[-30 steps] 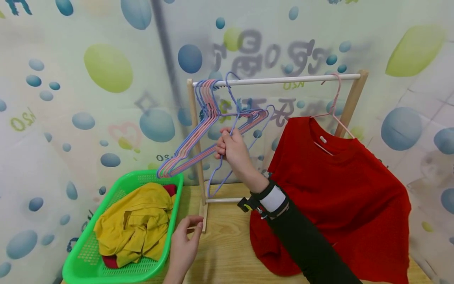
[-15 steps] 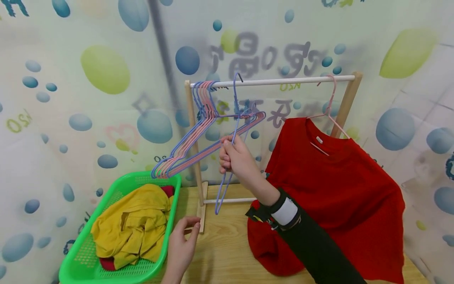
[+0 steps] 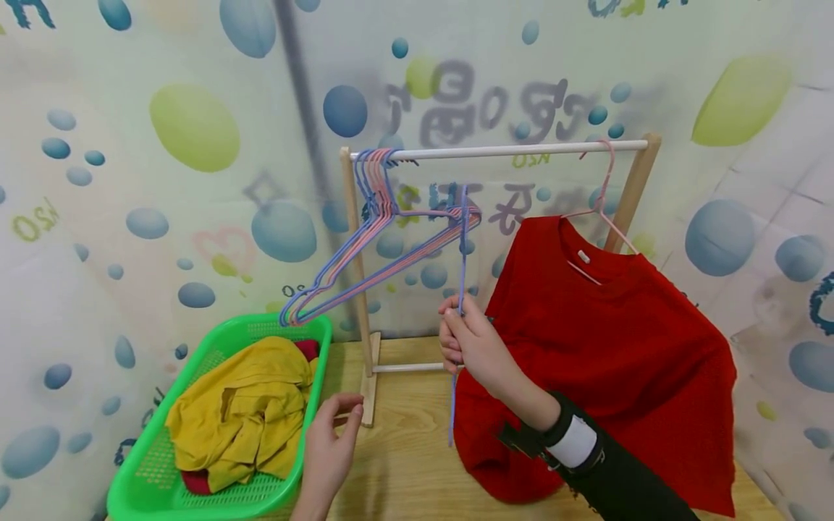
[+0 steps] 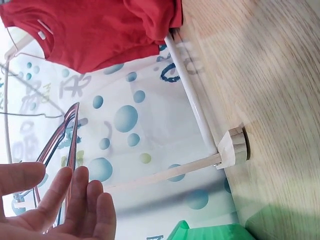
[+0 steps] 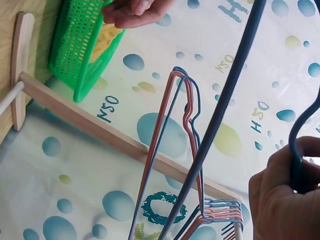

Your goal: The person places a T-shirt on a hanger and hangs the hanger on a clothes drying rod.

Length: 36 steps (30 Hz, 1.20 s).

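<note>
Blue hanger (image 3: 463, 253) lower, backdrop lettering (image 5: 108, 109) "NSO"

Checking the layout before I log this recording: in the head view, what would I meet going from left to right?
Green perforated basket, left hand, held blue hanger, red T-shirt.

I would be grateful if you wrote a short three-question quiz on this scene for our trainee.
1. Which hand grips the blue hanger: A) left only, B) right only, C) both?
2. True or false: the red shirt hangs from the white bar.
3. Fill in: the garment on top in the green basket is ____ in colour.
Key: 1. B, the right hand; 2. True; 3. yellow.
</note>
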Tool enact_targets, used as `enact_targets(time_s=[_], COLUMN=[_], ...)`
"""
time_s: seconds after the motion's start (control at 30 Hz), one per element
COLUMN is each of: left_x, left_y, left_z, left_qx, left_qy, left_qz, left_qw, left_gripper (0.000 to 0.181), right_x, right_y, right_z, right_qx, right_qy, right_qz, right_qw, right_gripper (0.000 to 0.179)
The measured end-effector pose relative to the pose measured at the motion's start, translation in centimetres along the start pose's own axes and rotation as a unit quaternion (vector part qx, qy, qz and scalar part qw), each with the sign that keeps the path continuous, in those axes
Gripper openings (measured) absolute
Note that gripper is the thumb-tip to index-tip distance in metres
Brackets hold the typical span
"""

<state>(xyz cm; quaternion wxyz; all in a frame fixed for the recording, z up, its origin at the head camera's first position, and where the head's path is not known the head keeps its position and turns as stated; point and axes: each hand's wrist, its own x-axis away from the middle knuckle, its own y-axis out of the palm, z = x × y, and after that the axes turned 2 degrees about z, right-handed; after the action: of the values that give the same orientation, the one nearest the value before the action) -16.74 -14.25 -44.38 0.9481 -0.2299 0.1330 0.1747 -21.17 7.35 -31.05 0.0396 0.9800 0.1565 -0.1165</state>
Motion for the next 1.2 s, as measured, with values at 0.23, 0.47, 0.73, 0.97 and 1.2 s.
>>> enact_targets(time_s=[0.23,0.47,0.73,0.97,1.2], left_x=[0.1,0.1,0.3,0.4,0.4], left_y=[-0.2,-0.1,0.2,0.3,-0.2], left_z=[0.1,0.1,0.4,0.5,0.9], left_qx=[0.003,0.001,0.0,-0.005,-0.007], left_qy=[0.003,0.0,0.011,0.014,0.018], left_qz=[0.001,-0.001,0.003,0.003,0.0], left_qw=[1.0,1.0,0.9999,0.9999,0.9998], left_gripper=[0.01,0.011,0.01,0.009,0.011], right_x=[2.1,3.8,6.0,7.4,8.2], right_y=[-1.5,-3.6,-6.1,-7.0,-8.3], right_z=[2.3,5.1,7.3,7.6,7.7], right_qx=[0.016,0.033,0.106,0.184,0.267], right_qy=[0.034,0.087,0.079,0.083,0.049], right_qz=[-0.002,0.007,-0.018,0.006,0.014], right_qw=[0.9993,0.9956,0.9911,0.9793,0.9624], right_gripper=[0.015,0.014,0.024,0.024,0.019])
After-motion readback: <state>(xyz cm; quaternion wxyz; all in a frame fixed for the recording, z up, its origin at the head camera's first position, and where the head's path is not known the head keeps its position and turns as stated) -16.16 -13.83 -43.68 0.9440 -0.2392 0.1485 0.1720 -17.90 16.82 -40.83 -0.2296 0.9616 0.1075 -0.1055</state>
